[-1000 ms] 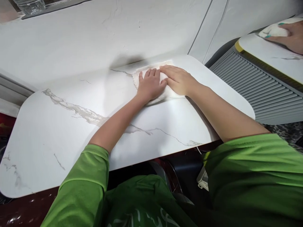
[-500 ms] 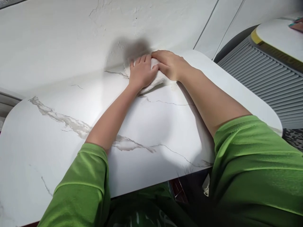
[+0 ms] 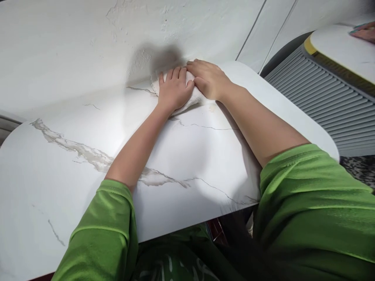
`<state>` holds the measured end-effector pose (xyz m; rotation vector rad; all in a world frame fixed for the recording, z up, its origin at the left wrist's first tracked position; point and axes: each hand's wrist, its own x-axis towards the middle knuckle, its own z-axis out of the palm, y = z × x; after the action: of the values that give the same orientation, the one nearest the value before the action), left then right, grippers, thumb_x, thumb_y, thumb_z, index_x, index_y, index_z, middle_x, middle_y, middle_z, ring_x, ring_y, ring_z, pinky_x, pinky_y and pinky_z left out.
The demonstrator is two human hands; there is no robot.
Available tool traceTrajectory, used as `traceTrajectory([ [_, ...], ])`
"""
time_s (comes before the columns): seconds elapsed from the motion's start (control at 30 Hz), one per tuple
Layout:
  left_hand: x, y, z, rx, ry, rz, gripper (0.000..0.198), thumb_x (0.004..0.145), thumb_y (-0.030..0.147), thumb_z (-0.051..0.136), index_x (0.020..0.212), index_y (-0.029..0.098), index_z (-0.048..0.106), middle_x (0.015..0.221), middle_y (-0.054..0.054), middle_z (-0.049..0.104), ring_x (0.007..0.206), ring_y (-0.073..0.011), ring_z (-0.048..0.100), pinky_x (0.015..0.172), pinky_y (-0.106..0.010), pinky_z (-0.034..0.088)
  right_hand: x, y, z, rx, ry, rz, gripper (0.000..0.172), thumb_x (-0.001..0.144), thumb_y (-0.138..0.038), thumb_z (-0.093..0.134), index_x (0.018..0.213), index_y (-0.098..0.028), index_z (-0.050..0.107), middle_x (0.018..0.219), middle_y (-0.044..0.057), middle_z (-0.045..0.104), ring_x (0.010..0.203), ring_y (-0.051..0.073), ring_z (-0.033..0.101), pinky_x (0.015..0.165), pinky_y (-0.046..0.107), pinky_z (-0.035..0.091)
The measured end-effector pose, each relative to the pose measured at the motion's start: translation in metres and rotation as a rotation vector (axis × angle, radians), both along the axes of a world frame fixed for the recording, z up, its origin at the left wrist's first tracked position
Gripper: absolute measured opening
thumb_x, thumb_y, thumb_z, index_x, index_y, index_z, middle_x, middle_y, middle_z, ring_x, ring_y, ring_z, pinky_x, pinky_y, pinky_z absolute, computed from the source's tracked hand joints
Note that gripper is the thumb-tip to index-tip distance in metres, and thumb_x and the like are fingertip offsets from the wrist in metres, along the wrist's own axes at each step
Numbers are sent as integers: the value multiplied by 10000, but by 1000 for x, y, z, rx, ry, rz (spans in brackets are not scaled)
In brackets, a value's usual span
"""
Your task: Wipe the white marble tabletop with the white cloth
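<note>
A folded white cloth (image 3: 191, 97) lies on the white marble-patterned tabletop (image 3: 181, 156), right against the wall. My left hand (image 3: 175, 88) rests flat on top of it, fingers spread and pointing toward the wall. Curved over the cloth's right side is my right hand (image 3: 209, 80), its fingers closed around that edge and its thumb near my left thumb. Part of the cloth is hidden under both hands.
Behind the table rises a white wall (image 3: 88, 47) with peeling paint. At right stands a grey ribbed counter (image 3: 331, 93) with a yellow-edged white top; another person's hand (image 3: 365, 33) rests there. Grey veins run across the tabletop, whose front edge is near my body.
The view has shifted slightly, so the counter and table corner sit further left. Both hands stay on the cloth in nearly the same place by the wall.
</note>
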<state>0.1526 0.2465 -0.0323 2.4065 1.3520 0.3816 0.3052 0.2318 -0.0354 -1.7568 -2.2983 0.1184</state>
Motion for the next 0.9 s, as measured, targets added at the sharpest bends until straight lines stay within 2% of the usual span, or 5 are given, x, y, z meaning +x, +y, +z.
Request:
traceTrajectory([
  [0.17,0,-41,6,83,140,41,585,1030,330,248,1579,142,323,1675,-49,309,1560,-292,187,1298,-517,24,8,-28,-9,-11,29,7,564,1002,-242,291,1565,-270,314,1684,-56,264,1570,172,201,1305,420,199],
  [0.27,1,-77,13,100,211,23,576,1038,336,264,1583,165,336,1674,-78,308,1569,-294,206,1293,-536,79,14,-57,-14,8,51,36,588,975,-234,338,1563,-215,338,1673,5,304,1562,222,240,1292,484,224],
  [0.43,7,-142,19,106,258,-54,578,1043,354,294,1584,158,341,1670,-97,316,1565,-307,229,1283,-559,138,28,-127,-13,17,79,18,631,945,-239,357,1576,-250,344,1652,32,351,1547,264,281,1247,590,278],
  [0.67,37,-228,11,251,203,-138,599,1047,343,297,1547,26,391,1625,-196,373,1535,-350,292,1254,-617,215,72,-223,-16,14,96,35,602,999,-299,271,1598,-288,327,1657,10,337,1554,207,255,1287,501,237],
  [0.9,76,-264,15,171,163,-211,619,1037,382,258,1551,70,404,1637,-125,379,1555,-296,261,1283,-560,203,112,-275,-25,-36,91,-179,652,961,-292,288,1594,-450,296,1654,-77,324,1564,155,172,1314,394,169],
])
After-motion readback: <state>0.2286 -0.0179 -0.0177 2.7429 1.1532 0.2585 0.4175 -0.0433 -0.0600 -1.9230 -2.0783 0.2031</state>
